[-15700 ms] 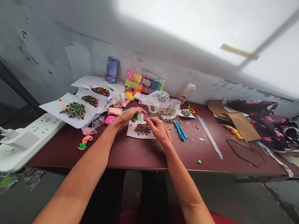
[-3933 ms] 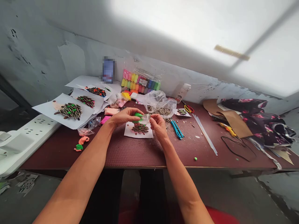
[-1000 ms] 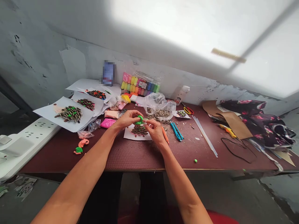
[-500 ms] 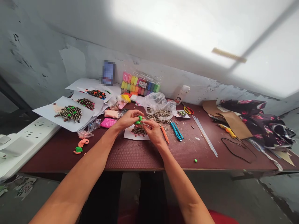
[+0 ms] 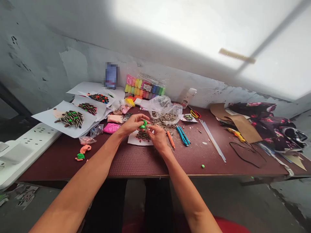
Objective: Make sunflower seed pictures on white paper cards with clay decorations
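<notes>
Green modelling clay point(image 5: 143, 126) is pinched between the fingers of my left hand point(image 5: 133, 124), above the table. My right hand point(image 5: 157, 136) meets it from the right, its thumb and fingertips closed at the clay's edge. Whether a separate bit sits in those right fingertips is too small to make out. Under both hands lies a small white card point(image 5: 136, 139) with striped sunflower seeds point(image 5: 143, 135) stuck on it in a cluster; my right hand covers part of it. An orange pen-like tool point(image 5: 170, 139) and a blue utility knife point(image 5: 183, 135) lie just right of my right hand.
Loose seeds point(image 5: 165, 118) spill by a clear plastic bag point(image 5: 170, 108). Finished seed cards point(image 5: 70, 119) and a white power strip point(image 5: 29, 152) are at left. Glue sticks point(image 5: 213, 140), scissors point(image 5: 195, 114), a yellow glue gun point(image 5: 236, 134) and a green clay ball point(image 5: 203, 166) lie at right.
The green clay between my hands shows a little more, and my fingers have shifted slightly around it. The whole view has moved a touch; the table things stay put.
</notes>
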`<state>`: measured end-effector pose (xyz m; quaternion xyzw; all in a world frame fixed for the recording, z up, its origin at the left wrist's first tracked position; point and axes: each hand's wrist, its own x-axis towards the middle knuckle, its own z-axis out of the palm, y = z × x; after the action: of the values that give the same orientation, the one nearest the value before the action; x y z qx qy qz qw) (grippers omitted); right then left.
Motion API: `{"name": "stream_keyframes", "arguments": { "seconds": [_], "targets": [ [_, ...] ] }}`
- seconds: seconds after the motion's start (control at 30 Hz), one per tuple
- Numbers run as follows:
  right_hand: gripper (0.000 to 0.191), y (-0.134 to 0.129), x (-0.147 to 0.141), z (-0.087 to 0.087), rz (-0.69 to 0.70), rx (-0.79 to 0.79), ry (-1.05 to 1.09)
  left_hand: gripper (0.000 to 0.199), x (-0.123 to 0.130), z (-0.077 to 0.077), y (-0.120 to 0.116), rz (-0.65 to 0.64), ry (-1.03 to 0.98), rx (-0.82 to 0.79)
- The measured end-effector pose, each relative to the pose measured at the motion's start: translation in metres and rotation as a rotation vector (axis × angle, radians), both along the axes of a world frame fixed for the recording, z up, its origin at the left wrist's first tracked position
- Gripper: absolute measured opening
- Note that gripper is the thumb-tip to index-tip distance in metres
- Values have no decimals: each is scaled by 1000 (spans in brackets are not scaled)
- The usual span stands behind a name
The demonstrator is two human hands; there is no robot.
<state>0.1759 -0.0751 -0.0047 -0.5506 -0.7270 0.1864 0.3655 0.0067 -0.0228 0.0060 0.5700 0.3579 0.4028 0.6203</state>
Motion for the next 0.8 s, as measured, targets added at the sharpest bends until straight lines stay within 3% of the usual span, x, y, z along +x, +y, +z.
{"name": "stream_keyframes", "arguments": {
  "seconds": [0.3, 0.47, 0.67, 0.8],
  "targets": [
    [10, 1, -2, -3, 37, -5, 39, 25, 0, 1, 0, -12, -10, 35],
    [19, -2, -2, -2, 6, 70, 109, 26, -7, 1, 2, -55, 12, 37],
    [24, 0, 1, -1, 0, 127, 179, 45, -15, 8, -2, -161, -13, 78],
    [24, 1, -1, -2, 14, 118, 191, 42, -16, 6, 1, -143, 13, 128]
  ]
}}
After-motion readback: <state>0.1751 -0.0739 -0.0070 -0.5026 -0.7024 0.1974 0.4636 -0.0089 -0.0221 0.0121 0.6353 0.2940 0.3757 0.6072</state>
